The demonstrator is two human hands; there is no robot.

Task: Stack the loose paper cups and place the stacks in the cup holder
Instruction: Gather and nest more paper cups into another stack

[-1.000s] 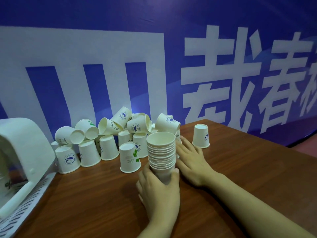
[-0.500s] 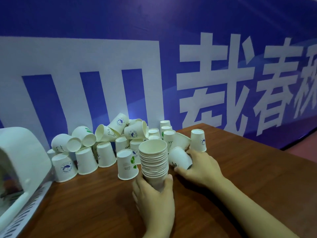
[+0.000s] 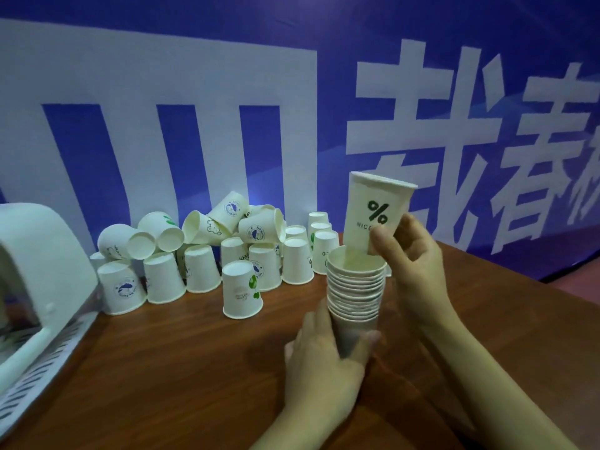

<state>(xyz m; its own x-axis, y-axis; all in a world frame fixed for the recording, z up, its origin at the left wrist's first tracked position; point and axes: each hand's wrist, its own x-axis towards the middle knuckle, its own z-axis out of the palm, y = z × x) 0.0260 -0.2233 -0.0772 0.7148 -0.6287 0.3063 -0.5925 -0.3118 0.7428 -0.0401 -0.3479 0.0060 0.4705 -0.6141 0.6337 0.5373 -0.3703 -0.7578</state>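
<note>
A stack of several nested white paper cups (image 3: pixel 355 292) stands upright on the brown table, and my left hand (image 3: pixel 323 358) grips it around the base. My right hand (image 3: pixel 412 258) holds a single white cup with a "%" print (image 3: pixel 373 211) upright, its bottom just inside the top cup of the stack. A heap of loose white cups (image 3: pixel 207 251), some upside down and some on their sides, sits behind and left of the stack. The white cup holder (image 3: pixel 42 271) stands at the left edge, partly cut off.
A blue banner with large white characters (image 3: pixel 292 108) runs along the back of the table. The wooden table (image 3: pixel 168 378) stretches toward me and to the right. A slotted white tray (image 3: pixel 39 362) extends from the cup holder's base at the lower left.
My right hand picked a cup out of the heap, turned it upright and brought it over the stack. My left hand kept its hold on the stack's base.
</note>
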